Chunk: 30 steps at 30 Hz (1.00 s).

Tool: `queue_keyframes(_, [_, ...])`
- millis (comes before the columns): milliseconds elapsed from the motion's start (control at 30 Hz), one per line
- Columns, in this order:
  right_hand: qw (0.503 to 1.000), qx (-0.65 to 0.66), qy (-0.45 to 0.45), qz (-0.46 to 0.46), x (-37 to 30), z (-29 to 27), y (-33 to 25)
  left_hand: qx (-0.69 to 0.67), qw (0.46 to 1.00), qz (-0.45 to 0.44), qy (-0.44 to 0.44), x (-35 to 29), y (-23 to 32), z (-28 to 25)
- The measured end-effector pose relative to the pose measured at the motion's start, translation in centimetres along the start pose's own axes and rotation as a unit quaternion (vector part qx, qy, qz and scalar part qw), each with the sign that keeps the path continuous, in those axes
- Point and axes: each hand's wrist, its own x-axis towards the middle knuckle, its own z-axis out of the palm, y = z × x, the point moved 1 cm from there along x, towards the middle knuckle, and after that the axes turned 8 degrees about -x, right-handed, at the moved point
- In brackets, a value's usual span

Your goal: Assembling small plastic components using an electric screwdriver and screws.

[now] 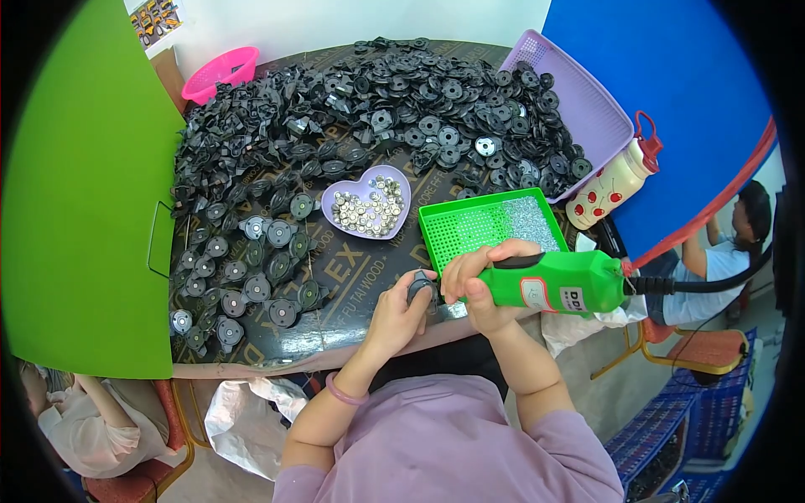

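Left hand (401, 312) clasping round black disc (420, 289), right hand (474, 281) around glossy green, seemingly plastic, driver (560, 283)

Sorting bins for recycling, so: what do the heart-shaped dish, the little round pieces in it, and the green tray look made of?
The heart-shaped dish looks like moulded plastic: uniform pale lilac, smooth, softly glossy rim. The small round pieces in it seem metal, silvery with bright glints. The green tray appears plastic too: saturated even colour and a fine perforated grid floor, though its exact type cannot be told.
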Motion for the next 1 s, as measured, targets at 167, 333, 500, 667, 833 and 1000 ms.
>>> queue_keyframes(167, [0.999, -0.007, 0.044, 0.022, -0.2, 0.5, 0.8, 0.019, 1.0, 0.001, 0.013, -0.3, 0.0, 0.1])
queue_keyframes(333, [0.999, -0.04, 0.016, 0.027, 0.4, -0.4, -0.4, 0.025, 0.999, 0.028, 0.016, -0.3, 0.0, 0.8])
queue_keyframes(500, [0.996, -0.004, 0.064, -0.067, 2.4, -3.0, -2.2, -0.149, 0.988, -0.013, 0.035, 0.2, -1.2, -0.1])
queue_keyframes(667, [0.99, -0.107, 0.085, 0.039, 1.3, -5.0, 0.7, -0.223, 0.97, 0.079, 0.059, 0.4, -1.8, -0.3])
queue_keyframes(833, [0.985, -0.133, 0.096, 0.062, 0.7, -5.3, 1.9, -0.326, 0.943, 0.024, 0.059, 0.3, -1.3, -0.4])
queue_keyframes(1000, [0.982, -0.149, 0.092, 0.07, 0.4, -5.5, 2.5, -0.321, 0.944, 0.003, 0.078, 0.3, -1.1, -0.1])
